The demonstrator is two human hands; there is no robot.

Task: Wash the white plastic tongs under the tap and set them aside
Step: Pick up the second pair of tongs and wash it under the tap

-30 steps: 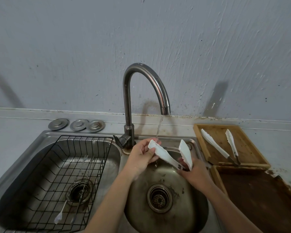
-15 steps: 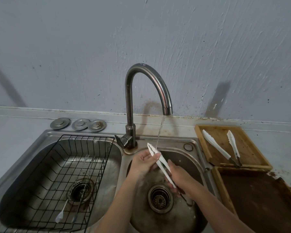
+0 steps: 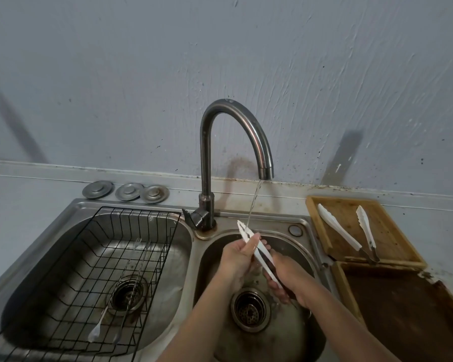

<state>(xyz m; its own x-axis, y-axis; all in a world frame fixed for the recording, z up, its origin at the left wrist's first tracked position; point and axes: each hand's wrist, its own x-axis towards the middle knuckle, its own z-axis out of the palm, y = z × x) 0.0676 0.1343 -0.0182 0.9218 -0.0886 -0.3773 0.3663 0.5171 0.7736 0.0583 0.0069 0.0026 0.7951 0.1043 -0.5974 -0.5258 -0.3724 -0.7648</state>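
Head view: both hands grip white tongs (image 3: 256, 250) under tap (image 3: 266, 171)

The curved steel tap (image 3: 215, 163) arches over the round right basin (image 3: 306, 246); the black wire rack (image 3: 94, 254) fills the left basin (second tongs (image 3: 351, 233) occupy the wooden tray (image 3: 392, 239)).

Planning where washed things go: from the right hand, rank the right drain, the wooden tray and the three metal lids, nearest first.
From the right hand:
1. Right drain, just below-left in the same basin.
2. Wooden tray, on the counter to the right.
3. Metal lids, far left behind the left basin.
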